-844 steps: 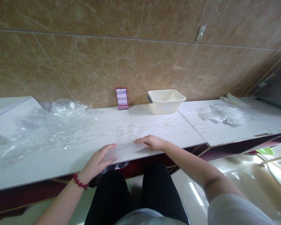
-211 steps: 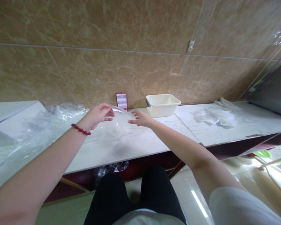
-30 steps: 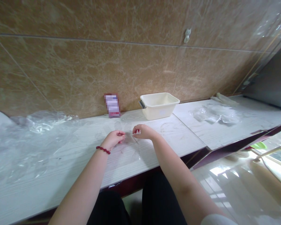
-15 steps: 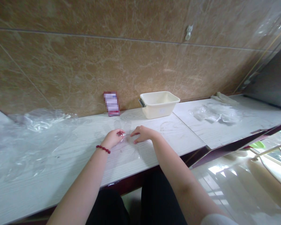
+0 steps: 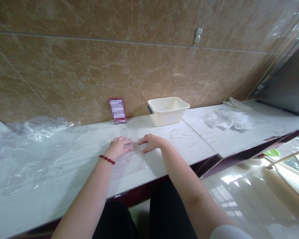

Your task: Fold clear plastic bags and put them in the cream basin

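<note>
A clear plastic bag [image 5: 133, 163] lies flat on the white wood-grain counter [image 5: 154, 176], its outline faint. My left hand [image 5: 119, 147], with a red bead bracelet [image 5: 107, 159] on the wrist, rests at the bag's upper left, fingers stretched and apart. Just to the right is my right hand [image 5: 150, 142], thumb and fingers spread with a gap between them, at the bag's upper right edge. Neither hand shows anything gripped. Whether the right fingertips touch the plastic, I cannot tell.
Behind my hands stands a cream plastic bin [image 5: 168, 113] with a grey handle. A phone-like upright object [image 5: 118, 111], blurred out, leans on the tiled wall. Loose clear plastic [image 5: 32, 149] spreads at left; more clear bags [image 5: 229, 120] and a pale glove-like cloth [image 5: 236, 104] lie right.
My left hand has uncurled from a closed pinch with plastic at its fingertips to stretched fingers, shifting slightly left. My right hand has barely moved.
</note>
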Available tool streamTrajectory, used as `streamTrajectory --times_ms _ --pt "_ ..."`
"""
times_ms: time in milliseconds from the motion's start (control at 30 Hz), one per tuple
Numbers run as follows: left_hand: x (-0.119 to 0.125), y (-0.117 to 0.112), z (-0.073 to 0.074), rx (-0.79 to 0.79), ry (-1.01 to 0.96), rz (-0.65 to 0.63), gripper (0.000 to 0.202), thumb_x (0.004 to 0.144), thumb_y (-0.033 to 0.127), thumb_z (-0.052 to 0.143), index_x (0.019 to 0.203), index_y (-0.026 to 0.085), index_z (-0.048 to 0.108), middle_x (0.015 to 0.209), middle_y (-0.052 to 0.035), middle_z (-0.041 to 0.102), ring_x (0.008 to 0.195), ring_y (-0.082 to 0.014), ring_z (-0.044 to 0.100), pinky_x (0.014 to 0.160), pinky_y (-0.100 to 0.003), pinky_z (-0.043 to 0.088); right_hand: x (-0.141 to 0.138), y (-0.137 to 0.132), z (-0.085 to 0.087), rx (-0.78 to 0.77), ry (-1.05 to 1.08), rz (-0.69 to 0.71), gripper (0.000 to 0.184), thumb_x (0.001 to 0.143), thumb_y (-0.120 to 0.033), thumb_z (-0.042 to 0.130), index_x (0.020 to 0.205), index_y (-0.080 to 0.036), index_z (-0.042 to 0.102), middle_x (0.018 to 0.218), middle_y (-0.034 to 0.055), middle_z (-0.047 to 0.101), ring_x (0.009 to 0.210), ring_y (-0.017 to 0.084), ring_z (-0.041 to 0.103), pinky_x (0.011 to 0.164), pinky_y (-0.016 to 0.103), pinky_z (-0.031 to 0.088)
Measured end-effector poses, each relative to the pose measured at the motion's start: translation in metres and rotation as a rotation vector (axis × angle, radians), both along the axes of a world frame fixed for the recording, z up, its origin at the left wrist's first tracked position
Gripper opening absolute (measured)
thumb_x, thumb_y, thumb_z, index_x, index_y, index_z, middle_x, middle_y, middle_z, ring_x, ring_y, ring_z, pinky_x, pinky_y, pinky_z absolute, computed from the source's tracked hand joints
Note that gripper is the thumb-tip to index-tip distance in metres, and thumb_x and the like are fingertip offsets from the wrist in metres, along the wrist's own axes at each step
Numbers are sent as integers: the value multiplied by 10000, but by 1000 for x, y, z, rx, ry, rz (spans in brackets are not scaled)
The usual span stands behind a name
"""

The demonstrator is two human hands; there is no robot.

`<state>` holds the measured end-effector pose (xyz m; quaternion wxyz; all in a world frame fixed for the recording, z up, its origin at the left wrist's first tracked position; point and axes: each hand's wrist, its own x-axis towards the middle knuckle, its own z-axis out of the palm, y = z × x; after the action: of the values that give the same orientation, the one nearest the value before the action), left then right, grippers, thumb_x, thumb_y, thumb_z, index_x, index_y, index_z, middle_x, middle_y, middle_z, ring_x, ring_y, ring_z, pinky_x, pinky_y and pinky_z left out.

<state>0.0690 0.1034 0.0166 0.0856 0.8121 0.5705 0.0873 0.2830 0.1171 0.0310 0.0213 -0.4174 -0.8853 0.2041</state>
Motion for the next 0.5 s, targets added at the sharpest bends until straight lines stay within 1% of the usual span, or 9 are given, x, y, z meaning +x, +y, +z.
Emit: streamTrajectory --times_ms 100,200,267,367,500 --pt "-4 -2 0 -125 124 65 432 691 546 434 1087 391 512 1339 -33 290 1209 -334 215 935 -509 165 0 0 0 10 -1 -9 603 522 -504 644 1087 -320 540 1040 38 544 952 218 495 837 307 373" --pt "-11 -2 1 -211 171 152 467 697 585 388 1128 420 455 1383 -27 186 1233 -386 69 909 -582 82 0 1 -1 18 7 -9 602 515 -502 651 1081 -325 545 1042 38 544 942 219 498 841 314 370" --pt "-13 -3 3 -234 181 176 465 705 576 380 1142 428 432 1390 -21 160 1233 -391 31 901 -593 72 0 1 -1 10 12 -14 595 514 -491 657 1077 -332 546 1045 29 548 943 214 499 846 309 368" --pt "-14 -4 6 -243 184 182 450 721 542 381 1156 430 411 1395 -17 138 1234 -390 13 896 -600 77 1 0 0 11 2 -28 596 505 -482 666 1071 -339 547 1048 22 551 952 215 496 843 309 370" --pt "-11 -6 9 -243 182 126 409 757 444 385 1166 427 397 1401 -2 100 1241 -367 -8 910 -586 68 1 -1 1 21 -16 -19 599 508 -466 670 1078 -333 543 1033 23 556 928 201 510 827 288 380"
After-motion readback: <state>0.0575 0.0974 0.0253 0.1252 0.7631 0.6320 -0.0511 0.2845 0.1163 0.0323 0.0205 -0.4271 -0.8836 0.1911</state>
